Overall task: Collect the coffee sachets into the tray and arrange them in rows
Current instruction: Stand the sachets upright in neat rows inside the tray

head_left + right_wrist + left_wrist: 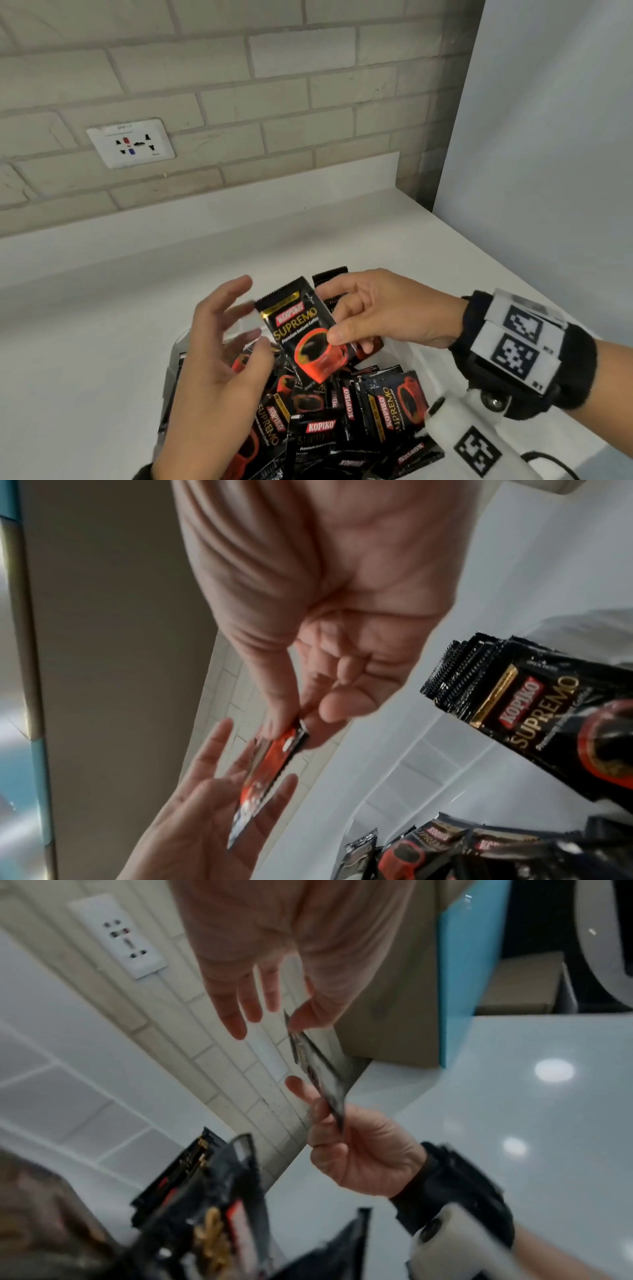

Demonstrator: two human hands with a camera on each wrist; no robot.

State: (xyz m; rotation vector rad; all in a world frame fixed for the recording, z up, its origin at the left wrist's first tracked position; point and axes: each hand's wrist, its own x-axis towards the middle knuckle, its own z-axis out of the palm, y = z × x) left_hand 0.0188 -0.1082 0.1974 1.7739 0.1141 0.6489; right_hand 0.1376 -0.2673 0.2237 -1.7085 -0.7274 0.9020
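Right hand (383, 308) pinches one Kopiko Supremo sachet (305, 330) mid-frame, long axis tilted toward upper left; left hand (219, 346), fingers spread wide, waits just beside it

The tray (416, 356) sits on the bench (102, 342), near the front edge of the head view. A heap of sachets (342, 411) lies in the tray, overlapping at mixed angles. Above the heap, the right hand (383, 308) pinches one sachet (308, 332) by its right edge. The left hand (219, 353) is just left of that sachet, fingers spread. A wall socket (132, 142) is mounted behind the bench, to the left.
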